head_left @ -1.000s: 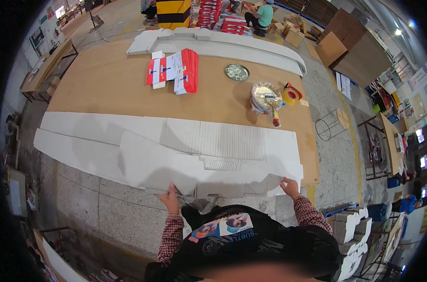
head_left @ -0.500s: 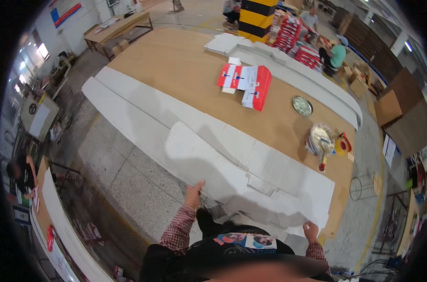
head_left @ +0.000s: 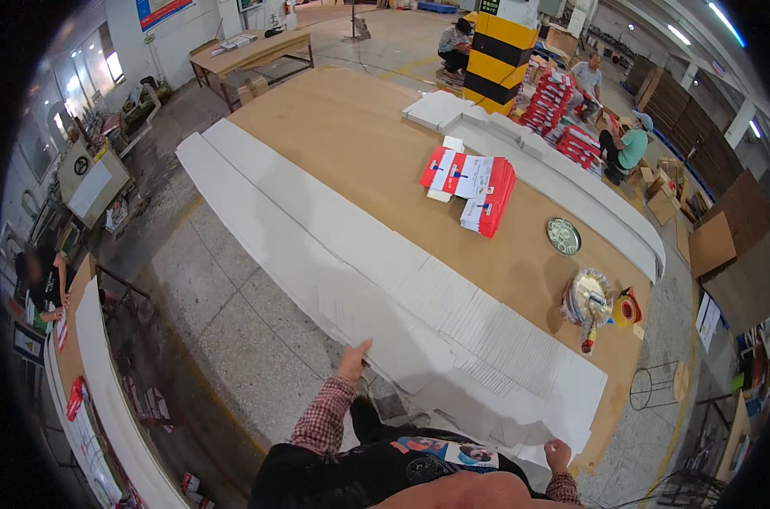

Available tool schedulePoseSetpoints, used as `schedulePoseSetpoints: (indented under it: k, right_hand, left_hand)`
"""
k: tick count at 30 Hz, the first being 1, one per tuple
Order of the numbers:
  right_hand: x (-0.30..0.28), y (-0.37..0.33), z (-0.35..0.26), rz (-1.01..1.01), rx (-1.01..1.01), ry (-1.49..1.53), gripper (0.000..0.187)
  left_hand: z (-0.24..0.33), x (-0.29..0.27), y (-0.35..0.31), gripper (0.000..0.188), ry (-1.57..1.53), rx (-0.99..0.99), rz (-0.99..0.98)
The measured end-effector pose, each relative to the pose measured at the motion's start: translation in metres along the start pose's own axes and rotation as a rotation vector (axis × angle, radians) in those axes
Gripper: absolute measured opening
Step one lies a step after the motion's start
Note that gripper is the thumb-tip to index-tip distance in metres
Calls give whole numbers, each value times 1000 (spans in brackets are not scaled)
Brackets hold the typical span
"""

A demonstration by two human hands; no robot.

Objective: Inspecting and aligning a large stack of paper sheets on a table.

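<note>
Long overlapping white cardboard sheets (head_left: 292, 233) lie in a fanned row along the near side of the brown-topped table, many thin edges showing toward the right. My left hand (head_left: 354, 363) is closed on the near edge of the top sheet, thumb above and fingers hidden beneath. Further right, my right hand (head_left: 558, 456) is curled closed at the near right end of the sheets, where its fingertips meet the edge. The near part of the sheets hangs past the table toward my body.
A pile of red-and-white printed cards (head_left: 487, 191), a round metal tin (head_left: 563, 236), a wrapped tub with a brush (head_left: 588, 297) and a tape roll (head_left: 627, 310) stand on the brown table (head_left: 343, 110). More white sheets (head_left: 555, 161) line its far edge. Co-workers sit beyond a striped pillar (head_left: 495, 59).
The upper sheet, raised and arched before, now lies flatter along the row. Both hands have stayed at its near edge. The view has tilted, shifting the scene rightward and down.
</note>
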State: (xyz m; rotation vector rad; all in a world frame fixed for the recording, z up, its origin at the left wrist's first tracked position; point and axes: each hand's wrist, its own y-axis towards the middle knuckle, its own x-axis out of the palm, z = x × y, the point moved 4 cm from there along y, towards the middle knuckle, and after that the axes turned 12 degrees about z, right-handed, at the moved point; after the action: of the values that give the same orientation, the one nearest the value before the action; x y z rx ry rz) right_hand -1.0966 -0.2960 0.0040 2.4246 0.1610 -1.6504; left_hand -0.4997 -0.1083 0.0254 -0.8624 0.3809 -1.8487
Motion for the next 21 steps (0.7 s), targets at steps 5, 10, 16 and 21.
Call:
schedulePoseSetpoints:
  k: [5, 10, 16, 21]
  right_hand:
    - [1, 0, 8, 52, -69, -20, 23]
    - [-2, 7, 9, -83, 16, -110, 21]
    - [-10, -7, 9, -48, 37, -63, 20]
    - [-10, -22, 27, -41, 38, -116, 27]
  left_hand:
    - [1, 9, -14, 50, 824, 213, 86]
    - [-20, -18, 20, 40, 197, 289, 45]
    - [-32, -27, 8, 30, 727, 318, 201]
    - [-28, -11, -27, 30, 388, 507, 48]
